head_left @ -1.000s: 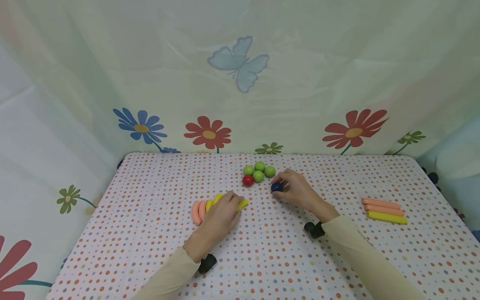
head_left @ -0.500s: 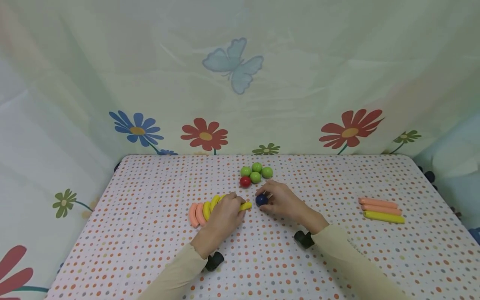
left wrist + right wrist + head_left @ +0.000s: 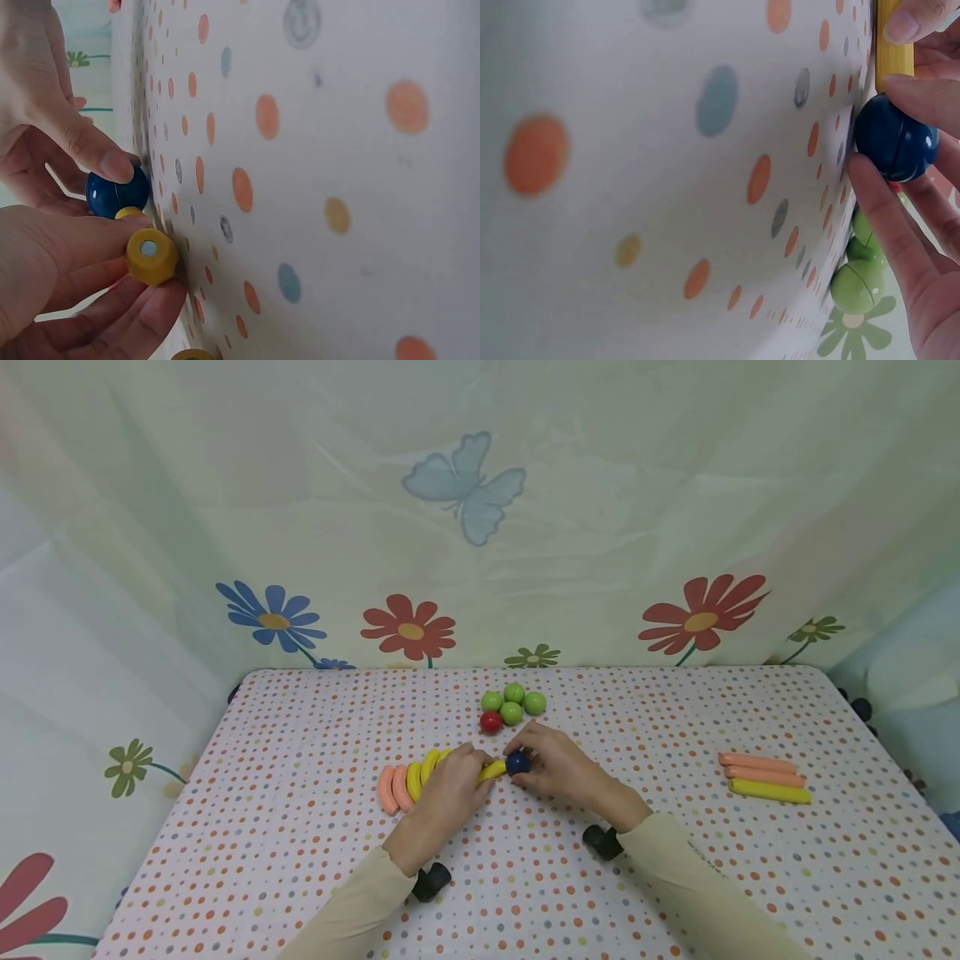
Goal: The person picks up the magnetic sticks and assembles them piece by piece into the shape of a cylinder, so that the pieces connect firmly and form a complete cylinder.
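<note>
Clock positions are read from the blue ball, with 12 o'clock at the far side of the dotted tablecloth. Nearest are two pale sleeves, at 8 and 4 o'clock, each with a black wrist unit at the cuff. The left hand, between 8 and 9 o'clock, has bent fingers and pinches the yellow rod between thumb and fingers. One end of the rod meets the ball; a silvery disc shows at the other end in the left wrist view. The right hand, at 3 o'clock, has its thumb and curved fingers gripping the ball close to the cloth. Just beyond the left hand, at 9 o'clock, curved yellow pieces, partly hidden by that hand, are set beside two curved pink pieces. Well apart at 3 o'clock, one straight yellow stick lies nearest the person, with two straight pink sticks behind it. Farther out, the red ball sits at 11 o'clock, just beside four green balls at 12. Behind the table hangs a backdrop printed with flowers and a butterfly.
</note>
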Demonstrator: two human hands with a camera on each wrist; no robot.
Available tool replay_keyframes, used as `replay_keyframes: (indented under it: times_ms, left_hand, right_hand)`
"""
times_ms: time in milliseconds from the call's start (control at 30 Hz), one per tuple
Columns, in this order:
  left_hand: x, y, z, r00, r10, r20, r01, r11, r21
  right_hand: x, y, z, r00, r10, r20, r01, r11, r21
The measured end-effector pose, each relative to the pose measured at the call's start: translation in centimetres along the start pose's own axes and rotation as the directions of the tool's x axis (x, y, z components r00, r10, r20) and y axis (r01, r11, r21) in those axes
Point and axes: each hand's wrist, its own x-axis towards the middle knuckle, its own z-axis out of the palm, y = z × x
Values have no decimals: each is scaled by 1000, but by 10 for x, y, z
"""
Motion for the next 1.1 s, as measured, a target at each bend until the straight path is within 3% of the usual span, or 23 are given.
replay_keyframes:
  times_ms: [200, 433, 733, 1100]
  left_hand:
    - [-1, 3, 0, 1000, 17, 14, -17, 999, 31]
    - [0, 5, -2, 1000, 5, 15, -5, 1000, 7]
    - [21, -1, -5, 993, -11, -118, 16, 999, 36]
    - [43, -3, -5, 998, -24, -53, 28, 997, 72]
  right_hand:
    - [-4, 0, -3, 1000, -22, 22, 22, 1000, -20]
    - [-16, -2, -7, 999, 29, 31, -27, 998, -56]
    - [-41, -8, -15, 995, 92, 47, -86, 991, -104]
    - [-59, -12, -21, 991, 115, 68, -109, 991, -83]
